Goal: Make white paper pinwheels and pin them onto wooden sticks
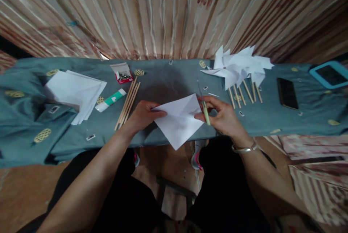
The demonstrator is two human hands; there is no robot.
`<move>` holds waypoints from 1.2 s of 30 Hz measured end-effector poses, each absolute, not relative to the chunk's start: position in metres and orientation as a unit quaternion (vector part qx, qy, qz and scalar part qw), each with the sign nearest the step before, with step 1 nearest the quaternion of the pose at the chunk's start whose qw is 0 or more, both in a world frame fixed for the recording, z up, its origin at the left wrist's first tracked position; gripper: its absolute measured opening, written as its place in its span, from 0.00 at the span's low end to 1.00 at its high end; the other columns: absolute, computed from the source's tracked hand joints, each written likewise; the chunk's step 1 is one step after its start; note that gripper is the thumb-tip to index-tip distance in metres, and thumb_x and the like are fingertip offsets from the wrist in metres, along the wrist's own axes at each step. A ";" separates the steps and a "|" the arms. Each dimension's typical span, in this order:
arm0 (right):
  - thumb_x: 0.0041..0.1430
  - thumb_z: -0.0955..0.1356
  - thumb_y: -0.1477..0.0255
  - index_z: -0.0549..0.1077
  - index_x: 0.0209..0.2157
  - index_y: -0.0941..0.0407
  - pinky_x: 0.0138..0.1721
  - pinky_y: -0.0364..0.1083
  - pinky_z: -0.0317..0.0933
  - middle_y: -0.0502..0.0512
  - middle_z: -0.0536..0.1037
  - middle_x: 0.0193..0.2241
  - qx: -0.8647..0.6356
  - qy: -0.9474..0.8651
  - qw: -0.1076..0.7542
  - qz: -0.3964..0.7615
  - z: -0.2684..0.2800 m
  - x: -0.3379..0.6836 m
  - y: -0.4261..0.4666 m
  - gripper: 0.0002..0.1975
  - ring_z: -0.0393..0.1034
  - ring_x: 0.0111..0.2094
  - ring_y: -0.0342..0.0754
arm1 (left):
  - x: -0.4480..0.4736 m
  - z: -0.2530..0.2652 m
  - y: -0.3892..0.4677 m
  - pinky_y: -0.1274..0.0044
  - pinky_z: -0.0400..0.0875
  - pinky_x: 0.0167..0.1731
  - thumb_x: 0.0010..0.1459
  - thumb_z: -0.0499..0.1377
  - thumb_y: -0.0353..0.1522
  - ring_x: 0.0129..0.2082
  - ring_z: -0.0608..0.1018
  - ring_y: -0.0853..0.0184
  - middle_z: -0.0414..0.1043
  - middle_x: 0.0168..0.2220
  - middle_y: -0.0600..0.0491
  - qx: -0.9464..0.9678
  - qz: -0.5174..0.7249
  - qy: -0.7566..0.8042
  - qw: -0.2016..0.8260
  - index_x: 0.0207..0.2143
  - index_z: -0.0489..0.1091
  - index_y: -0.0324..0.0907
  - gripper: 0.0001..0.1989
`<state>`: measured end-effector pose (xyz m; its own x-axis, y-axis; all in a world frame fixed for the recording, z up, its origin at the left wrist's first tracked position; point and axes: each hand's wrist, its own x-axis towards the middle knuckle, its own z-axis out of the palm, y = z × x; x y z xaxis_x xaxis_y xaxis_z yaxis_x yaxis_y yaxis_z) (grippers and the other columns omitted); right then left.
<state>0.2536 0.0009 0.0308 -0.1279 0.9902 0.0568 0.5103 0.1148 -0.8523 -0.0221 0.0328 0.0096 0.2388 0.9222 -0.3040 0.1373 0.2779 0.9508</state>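
Observation:
A square white sheet of paper (178,122) with crease lines is held at an angle over the table's front edge, one corner pointing toward me. My left hand (148,113) pinches its left corner, thumb on top. At the right corner, my right hand (219,113) grips the paper between thumb and fingers. The same hand also holds a slim tool (206,112) with a pale green handle and a thin metal end pointing away from me; I cannot make out its exact kind.
Left on the cloth-covered table (168,80) lie stacked paper sheets (73,91), a glue stick (111,100), wooden sticks (128,102) and a red box of small metal pieces (122,74). Paper pinwheels (239,66), a phone (287,93) and a blue-framed device (330,74) lie right.

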 end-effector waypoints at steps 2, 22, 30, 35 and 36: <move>0.47 0.77 0.62 0.75 0.45 0.55 0.37 0.47 0.64 0.46 0.77 0.25 -0.571 -0.661 0.335 0.353 0.028 0.251 0.001 0.24 0.69 0.27 0.44 | -0.019 0.012 0.032 0.75 0.68 0.24 0.39 0.72 0.31 0.22 0.76 0.63 0.76 0.23 0.50 0.505 0.335 0.515 0.606 0.24 0.80 0.39 0.07; 0.51 0.73 0.60 0.73 0.45 0.54 0.33 0.47 0.63 0.49 0.77 0.26 -0.618 -0.595 0.446 0.255 0.022 0.193 0.020 0.21 0.68 0.27 0.46 | 0.042 0.004 0.009 0.60 0.69 0.57 0.44 0.71 0.38 0.53 0.78 0.53 0.79 0.48 0.45 0.385 0.515 0.429 0.634 0.41 0.75 0.43 0.20; 0.45 0.76 0.55 0.72 0.43 0.55 0.30 0.46 0.65 0.49 0.78 0.26 -0.570 -0.519 0.475 0.424 0.010 0.188 0.025 0.26 0.70 0.26 0.45 | 0.029 -0.014 0.022 0.63 0.74 0.52 0.48 0.68 0.39 0.48 0.80 0.56 0.80 0.45 0.47 0.347 0.577 0.500 0.544 0.39 0.74 0.42 0.16; 0.41 0.78 0.54 0.73 0.37 0.54 0.29 0.45 0.65 0.48 0.78 0.26 -0.550 -0.501 0.455 0.490 0.011 0.188 0.019 0.26 0.69 0.26 0.44 | 0.019 -0.008 0.032 0.65 0.76 0.46 0.45 0.68 0.37 0.42 0.80 0.56 0.81 0.39 0.47 0.394 0.571 0.521 0.497 0.37 0.75 0.40 0.17; 0.41 0.78 0.54 0.73 0.38 0.53 0.29 0.45 0.66 0.48 0.77 0.26 -0.544 -0.504 0.446 0.502 0.012 0.187 0.017 0.26 0.70 0.27 0.45 | 0.016 -0.006 0.035 0.66 0.76 0.45 0.45 0.69 0.37 0.42 0.80 0.57 0.81 0.38 0.47 0.402 0.573 0.524 0.486 0.37 0.75 0.41 0.16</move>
<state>0.1872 0.0168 0.0117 -0.0116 0.9953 -0.0957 0.1009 -0.0941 -0.9904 0.0165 0.0355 -0.0061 -0.2049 0.9776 -0.0482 -0.1343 0.0207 0.9907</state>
